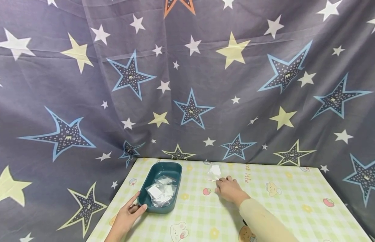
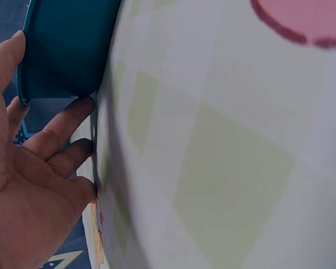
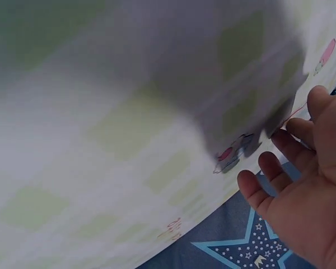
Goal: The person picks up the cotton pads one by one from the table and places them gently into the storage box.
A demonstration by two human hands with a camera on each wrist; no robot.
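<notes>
At the left of the table is a dark teal plastic box (image 1: 162, 210) that holds a pile of small clear bags (image 1: 163, 191) with white pieces inside. My left hand (image 1: 126, 213) holds the box's near left corner, thumb and fingers on its outer walls; the left wrist view shows the box wall (image 2: 67, 50) beside the thumb. Flat on the table to the right lies one small clear zip bag (image 1: 215, 170) with a white piece in it and a reddish line along its near edge. My right hand (image 1: 231, 190) pinches that near edge; the fingertips are partly hidden.
A tablecloth (image 1: 199, 211) in pale green check with cartoon prints covers the table. Behind it hangs a dark grey curtain (image 1: 187, 77) with stars, meeting the table's back edge. A small dark object, mostly hidden, shows beside the right sleeve (image 1: 263, 218).
</notes>
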